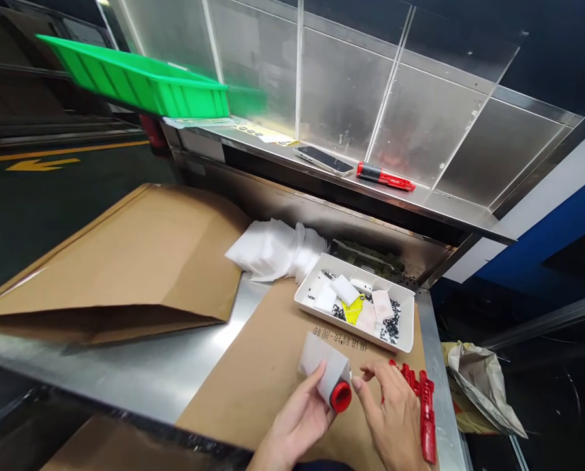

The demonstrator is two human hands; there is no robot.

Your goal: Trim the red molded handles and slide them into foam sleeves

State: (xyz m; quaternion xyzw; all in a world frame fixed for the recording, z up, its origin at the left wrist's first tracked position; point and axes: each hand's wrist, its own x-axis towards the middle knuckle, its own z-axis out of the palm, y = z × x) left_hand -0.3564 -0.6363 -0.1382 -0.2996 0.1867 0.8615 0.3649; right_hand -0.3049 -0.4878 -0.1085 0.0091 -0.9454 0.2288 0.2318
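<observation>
Left-hand grip (295, 418) is closed around a white-wrapped roll (324, 369), and the fingers cup it from below. This roll has a round red cap (342, 396) on its lower end, and its white material looks like soft, thin sheet. The right-hand grip (387, 418) stays half open, with curved fingers, just beside the roll; I cannot tell if it touches the roll. It holds nothing that I can see. Under and beside this hand lie red plastic pieces (425, 418), long and with notches.

Both hands are above a brown cardboard sheet (253, 386) with dark printed characters, on a steel desk (125, 366). Just ahead is a white tray (404, 327) with many small black parts (390, 327), white pads (344, 290) and a yellow label (351, 311). Behind it is a soft pile of white bags (272, 252), and to the left is a big kraft envelope (110, 268).
</observation>
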